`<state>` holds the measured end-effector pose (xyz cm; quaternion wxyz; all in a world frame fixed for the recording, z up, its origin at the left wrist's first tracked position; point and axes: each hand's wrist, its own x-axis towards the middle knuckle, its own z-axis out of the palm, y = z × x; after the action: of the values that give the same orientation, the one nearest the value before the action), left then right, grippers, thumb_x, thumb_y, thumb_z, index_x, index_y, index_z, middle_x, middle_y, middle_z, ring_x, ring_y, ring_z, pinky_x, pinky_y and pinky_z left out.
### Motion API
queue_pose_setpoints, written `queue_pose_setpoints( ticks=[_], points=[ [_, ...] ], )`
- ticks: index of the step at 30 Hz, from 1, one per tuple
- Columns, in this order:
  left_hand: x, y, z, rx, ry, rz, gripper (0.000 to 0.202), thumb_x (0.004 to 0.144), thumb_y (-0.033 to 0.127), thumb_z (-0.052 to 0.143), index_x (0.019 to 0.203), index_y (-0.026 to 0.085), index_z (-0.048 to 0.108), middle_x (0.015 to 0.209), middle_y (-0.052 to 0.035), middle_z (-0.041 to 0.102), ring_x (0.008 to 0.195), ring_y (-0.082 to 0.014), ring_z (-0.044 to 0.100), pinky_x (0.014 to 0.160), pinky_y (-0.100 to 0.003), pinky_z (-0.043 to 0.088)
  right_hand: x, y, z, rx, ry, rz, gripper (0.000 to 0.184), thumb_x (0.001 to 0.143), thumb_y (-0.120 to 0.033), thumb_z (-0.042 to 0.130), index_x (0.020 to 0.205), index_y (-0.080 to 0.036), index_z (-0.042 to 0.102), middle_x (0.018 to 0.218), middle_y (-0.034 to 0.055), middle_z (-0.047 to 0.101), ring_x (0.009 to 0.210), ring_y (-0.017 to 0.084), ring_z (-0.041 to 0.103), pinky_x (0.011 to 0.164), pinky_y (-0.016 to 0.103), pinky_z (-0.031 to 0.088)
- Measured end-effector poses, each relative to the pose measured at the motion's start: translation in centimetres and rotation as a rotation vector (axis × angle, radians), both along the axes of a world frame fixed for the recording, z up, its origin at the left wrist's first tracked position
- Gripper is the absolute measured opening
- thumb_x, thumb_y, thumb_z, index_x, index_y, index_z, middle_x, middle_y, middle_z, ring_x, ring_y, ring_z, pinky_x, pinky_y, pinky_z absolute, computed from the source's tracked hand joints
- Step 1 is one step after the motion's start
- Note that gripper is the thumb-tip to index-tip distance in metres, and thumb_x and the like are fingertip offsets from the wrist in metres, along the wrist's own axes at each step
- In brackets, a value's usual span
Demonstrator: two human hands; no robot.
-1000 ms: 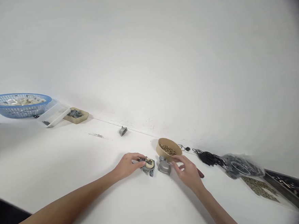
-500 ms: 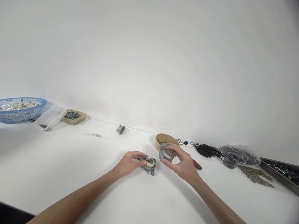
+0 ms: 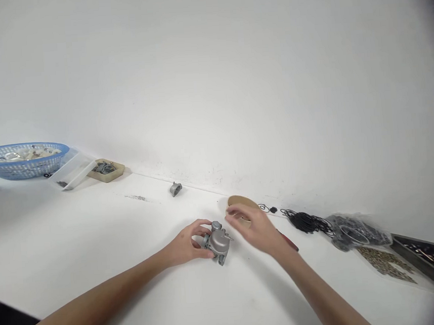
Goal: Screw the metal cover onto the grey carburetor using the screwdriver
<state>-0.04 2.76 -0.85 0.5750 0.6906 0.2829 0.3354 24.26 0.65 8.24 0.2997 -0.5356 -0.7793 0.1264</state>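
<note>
My left hand (image 3: 188,242) grips a grey metal carburetor (image 3: 219,242) on the white table, thumb at its near side and fingers at its far side. The rounded float bowl sits on top of the carburetor body and covers the inside. To the right, my right hand (image 3: 254,227) is over a round tan tub (image 3: 241,200), its bent fingers apart at the opening. No part shows between those fingers, though the hand hides much of the tub and its contents.
Behind the carburetor lies a small grey metal part (image 3: 175,188). Rightward are a red-handled tool (image 3: 290,241), black rubber rings (image 3: 305,221), a plastic bag (image 3: 355,229), brass pieces (image 3: 387,264) and a dark tray (image 3: 428,259). Leftward stand a tan tray (image 3: 118,174), a clear container (image 3: 72,170) and a blue basket (image 3: 24,171).
The float bowl has gone from my right hand onto the carburetor body. My right hand has let it go and moved over the tub. The left hand still grips the carburetor.
</note>
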Motion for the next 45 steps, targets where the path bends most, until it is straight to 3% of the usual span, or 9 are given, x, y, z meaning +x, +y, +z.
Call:
queue_pose_setpoints(
  ticks=[2, 4, 7, 10, 21, 28, 33, 39, 45],
  points=[
    [0.0, -0.2, 0.3, 0.005, 0.010, -0.010, 0.081, 0.072, 0.033, 0.090, 0.142, 0.030, 0.048, 0.132, -0.0149, 0.061, 0.130, -0.0353, 0.054, 0.097, -0.049, 0.049, 2.1, 2.4, 0.7, -0.027, -0.092, -0.121, 0.023, 0.096, -0.041, 0.055, 0.101, -0.027, 0.073, 0.107, 0.0024, 0.076, 0.095, 0.020, 0.071, 0.084, 0.031, 0.053],
    [0.0, -0.3, 0.5, 0.015, 0.013, -0.046, 0.085, 0.072, 0.034, 0.089, 0.145, 0.031, 0.046, 0.140, -0.0150, 0.057, 0.134, -0.0358, 0.050, 0.102, -0.051, 0.046, 4.1, 5.1, 0.3, -0.093, -0.196, -0.234, 0.024, 0.095, -0.031, 0.055, 0.108, -0.026, 0.075, 0.113, 0.0042, 0.076, 0.100, 0.022, 0.071, 0.083, 0.030, 0.052],
    [0.3, 0.0, 0.4, 0.040, 0.040, -0.094, 0.090, 0.071, 0.038, 0.089, 0.149, 0.031, 0.044, 0.152, -0.0142, 0.046, 0.144, -0.0375, 0.039, 0.109, -0.053, 0.043, 6.3, 8.3, -1.9, -0.209, -0.277, -0.235, 0.035, 0.084, -0.015, 0.064, 0.114, -0.025, 0.077, 0.115, 0.0054, 0.077, 0.100, 0.025, 0.071, 0.079, 0.030, 0.052],
    [0.7, 0.3, -0.1, 0.040, 0.080, -0.087, 0.096, 0.068, 0.041, 0.090, 0.151, 0.031, 0.043, 0.160, -0.0121, 0.036, 0.146, -0.0393, 0.034, 0.114, -0.053, 0.038, 7.5, 9.7, -4.0, -0.301, -0.336, -0.228, 0.039, 0.078, -0.008, 0.064, 0.108, -0.027, 0.081, 0.108, 0.0042, 0.079, 0.093, 0.024, 0.072, 0.072, 0.028, 0.051],
    [-0.2, -0.3, 1.0, 0.095, 0.107, -0.071, 0.088, 0.073, 0.039, 0.087, 0.150, 0.033, 0.045, 0.161, -0.0092, 0.034, 0.144, -0.0376, 0.038, 0.115, -0.053, 0.039, 7.9, 9.4, -4.2, -0.267, -0.265, -0.247, 0.033, 0.067, 0.003, 0.060, 0.072, -0.022, 0.081, 0.085, 0.0047, 0.079, 0.081, 0.023, 0.072, 0.065, 0.028, 0.050],
    [-0.2, -0.5, 1.7, 0.170, 0.090, 0.032, 0.063, 0.080, 0.039, 0.081, 0.139, 0.034, 0.057, 0.151, -0.0075, 0.047, 0.137, -0.0319, 0.047, 0.108, -0.047, 0.046, 9.2, 9.1, -3.4, -0.227, -0.036, -0.235, 0.010, 0.075, -0.021, 0.071, 0.077, -0.021, 0.080, 0.083, 0.0040, 0.080, 0.079, 0.021, 0.074, 0.071, 0.028, 0.055],
    [0.1, -1.2, 2.3, 0.209, 0.062, 0.149, 0.044, 0.085, 0.038, 0.076, 0.127, 0.032, 0.066, 0.139, -0.0070, 0.057, 0.125, -0.0277, 0.057, 0.102, -0.041, 0.049, 9.6, 8.4, -2.1, -0.189, 0.052, -0.246, 0.016, 0.077, -0.031, 0.071, 0.085, -0.020, 0.079, 0.087, 0.0057, 0.080, 0.083, 0.023, 0.074, 0.073, 0.029, 0.056],
    [0.3, -0.9, 1.8, 0.220, 0.088, 0.166, 0.035, 0.088, 0.040, 0.073, 0.121, 0.029, 0.069, 0.133, -0.0067, 0.062, 0.120, -0.0257, 0.060, 0.098, -0.038, 0.050, 8.9, 9.2, -3.9, -0.259, -0.057, -0.217, 0.018, 0.077, -0.018, 0.068, 0.088, -0.022, 0.082, 0.096, 0.0046, 0.080, 0.088, 0.022, 0.074, 0.080, 0.030, 0.055],
    [0.5, -0.7, 1.6, 0.214, 0.130, 0.157, 0.032, 0.090, 0.043, 0.069, 0.117, 0.027, 0.069, 0.130, -0.0073, 0.063, 0.114, -0.0253, 0.063, 0.094, -0.038, 0.052, 8.2, 9.8, -4.4, -0.367, -0.230, -0.170, 0.025, 0.073, -0.009, 0.065, 0.078, -0.027, 0.083, 0.086, 0.0010, 0.080, 0.080, 0.022, 0.071, 0.067, 0.031, 0.052]
  ],
)
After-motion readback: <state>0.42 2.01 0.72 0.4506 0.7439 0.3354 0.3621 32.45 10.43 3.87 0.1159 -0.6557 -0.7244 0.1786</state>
